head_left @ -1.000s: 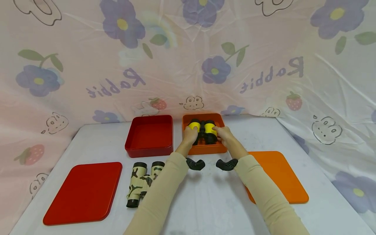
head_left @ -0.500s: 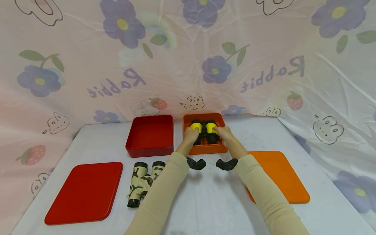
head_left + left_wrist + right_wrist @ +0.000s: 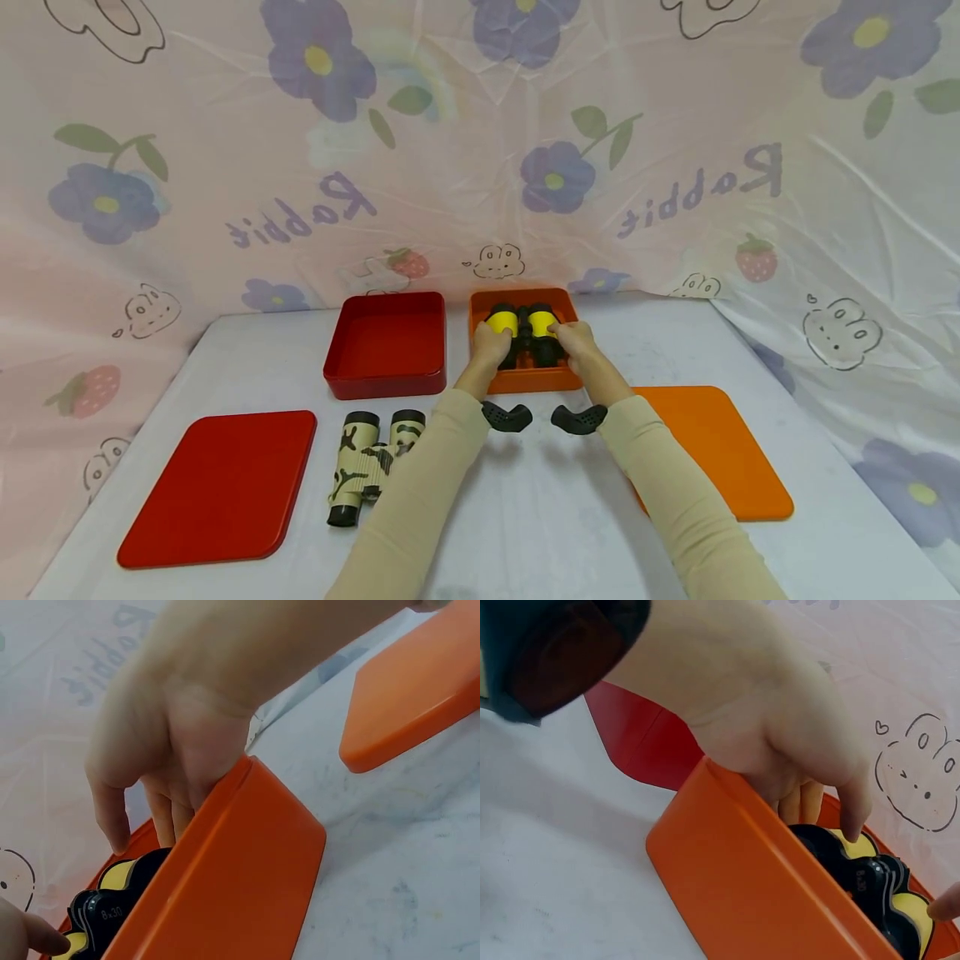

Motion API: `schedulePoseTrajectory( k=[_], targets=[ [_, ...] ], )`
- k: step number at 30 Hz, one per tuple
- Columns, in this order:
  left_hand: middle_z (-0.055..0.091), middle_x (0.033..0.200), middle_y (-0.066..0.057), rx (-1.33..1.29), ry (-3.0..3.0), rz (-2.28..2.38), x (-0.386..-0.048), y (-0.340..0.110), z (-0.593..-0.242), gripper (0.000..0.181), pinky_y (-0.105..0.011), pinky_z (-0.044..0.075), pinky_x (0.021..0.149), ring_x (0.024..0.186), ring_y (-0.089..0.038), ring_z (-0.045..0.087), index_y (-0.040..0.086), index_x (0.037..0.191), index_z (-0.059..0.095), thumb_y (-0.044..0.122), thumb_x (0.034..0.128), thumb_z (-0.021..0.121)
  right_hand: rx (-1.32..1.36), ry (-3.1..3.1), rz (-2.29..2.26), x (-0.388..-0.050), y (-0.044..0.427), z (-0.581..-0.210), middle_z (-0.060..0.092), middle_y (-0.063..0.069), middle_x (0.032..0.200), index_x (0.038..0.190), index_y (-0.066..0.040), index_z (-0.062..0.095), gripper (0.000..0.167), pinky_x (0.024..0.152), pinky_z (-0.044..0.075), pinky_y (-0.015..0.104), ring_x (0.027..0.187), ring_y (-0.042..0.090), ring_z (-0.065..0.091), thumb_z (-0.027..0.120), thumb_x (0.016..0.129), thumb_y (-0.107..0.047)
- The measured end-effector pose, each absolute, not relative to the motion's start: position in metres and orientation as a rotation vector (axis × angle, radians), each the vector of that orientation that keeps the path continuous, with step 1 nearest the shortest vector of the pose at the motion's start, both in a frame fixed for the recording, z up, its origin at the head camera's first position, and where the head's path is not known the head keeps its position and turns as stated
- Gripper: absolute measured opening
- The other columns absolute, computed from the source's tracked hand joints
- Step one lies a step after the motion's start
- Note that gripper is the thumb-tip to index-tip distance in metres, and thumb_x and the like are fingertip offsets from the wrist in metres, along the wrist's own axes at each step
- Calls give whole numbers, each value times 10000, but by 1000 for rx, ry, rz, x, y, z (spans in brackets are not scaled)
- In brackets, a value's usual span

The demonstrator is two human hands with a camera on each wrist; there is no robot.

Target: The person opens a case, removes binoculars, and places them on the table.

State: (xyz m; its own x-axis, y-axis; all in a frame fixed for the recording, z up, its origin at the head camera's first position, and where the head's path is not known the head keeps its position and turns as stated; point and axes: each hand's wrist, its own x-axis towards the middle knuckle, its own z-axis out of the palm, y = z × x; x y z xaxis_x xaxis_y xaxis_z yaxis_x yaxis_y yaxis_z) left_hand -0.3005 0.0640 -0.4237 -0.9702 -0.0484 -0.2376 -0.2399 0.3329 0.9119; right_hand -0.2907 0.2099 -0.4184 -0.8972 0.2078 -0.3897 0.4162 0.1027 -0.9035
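Yellow-and-black binoculars (image 3: 547, 350) lie inside the orange box (image 3: 534, 382) at the back of the table. My left hand (image 3: 491, 343) grips their left barrel, and my right hand (image 3: 577, 342) grips the right one. Seen in the left wrist view, the right hand (image 3: 172, 735) reaches over the box wall with its thumb on the yellow band and its other fingers down inside. The right wrist view has the left hand (image 3: 780, 720) in a matching hold on the far barrel. Box walls and the binoculars hide some fingertips.
An open red box (image 3: 386, 385) stands left of the orange one. Camouflage binoculars (image 3: 351, 467) lie in front of it, partly behind the left sleeve. A red lid (image 3: 217, 492) lies at left, an orange lid (image 3: 716, 450) at right, partly under the right forearm.
The yellow-and-black binoculars have shifted very slightly to the right within the orange box, and the left hand with them. Both hands keep their hold.
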Motion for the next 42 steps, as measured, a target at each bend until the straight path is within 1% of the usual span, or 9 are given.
schedulePoseTrajectory(
  k=[8,15,17,19,22,24,27,34,42],
  targets=[
    [353,1521,-227,-283,2355,1781,-302,65,-425,604,-432,333,1192,1425,-335,358,-56,1478,265,160,972,514,632,2214,-1925,-293,209,-420,292,166,1534,1409,86,397,496,1236,228,456,1356,276,285,442,986,-169],
    [397,1483,-231,-302,2305,1863,-303,65,-425,583,-430,367,1171,1382,-332,404,-62,1457,302,134,961,536,622,2226,-1973,-293,206,-420,332,157,1459,1380,87,428,468,1193,310,423,1241,249,342,444,978,-152],
    [403,1478,-228,-304,2306,1867,-302,65,-424,578,-430,370,1168,1373,-330,413,-60,1454,310,139,961,538,611,2234,-1986,-292,205,-420,327,168,1482,1396,90,410,481,1193,319,413,1269,260,352,446,974,-139],
    [412,1473,-222,-302,2310,1874,-301,65,-423,572,-430,375,1165,1363,-327,423,-54,1452,320,141,961,542,604,2236,-2001,-292,205,-420,295,183,1533,1424,88,376,506,1205,307,405,1349,281,337,448,970,-123],
    [446,1444,-212,-298,2309,1902,-299,65,-421,547,-427,401,1144,1321,-323,458,-47,1438,350,125,957,547,607,2236,-2025,-290,205,-417,216,181,1599,1479,63,288,563,1234,253,401,1467,294,245,444,964,-104],
    [471,1418,-209,-296,2307,1921,-298,66,-420,531,-425,420,1127,1289,-323,480,-44,1427,369,114,954,552,616,2242,-2042,-289,205,-415,193,173,1611,1497,45,252,589,1246,221,395,1497,290,196,447,960,-98],
    [502,1378,-217,-298,2338,1916,-297,66,-417,514,-422,445,1100,1254,-328,505,-53,1403,396,108,945,565,626,2251,-2059,-287,204,-412,205,170,1610,1512,26,221,611,1248,217,385,1502,282,194,450,958,-95],
    [540,1344,-214,-276,2395,1895,-297,61,-406,536,-430,463,1087,1208,-332,532,-52,1376,439,138,911,626,636,2267,-2092,-283,203,-399,270,181,1582,1512,20,227,612,1227,273,372,1469,281,285,463,957,-82],
    [505,1387,-204,-258,2271,1957,-294,53,-396,592,-437,435,1119,1221,-344,517,-29,1414,396,172,914,641,675,2159,-2174,-282,210,-386,209,118,1616,1500,-15,293,622,1239,248,377,1499,271,219,544,941,-123]
  ],
)
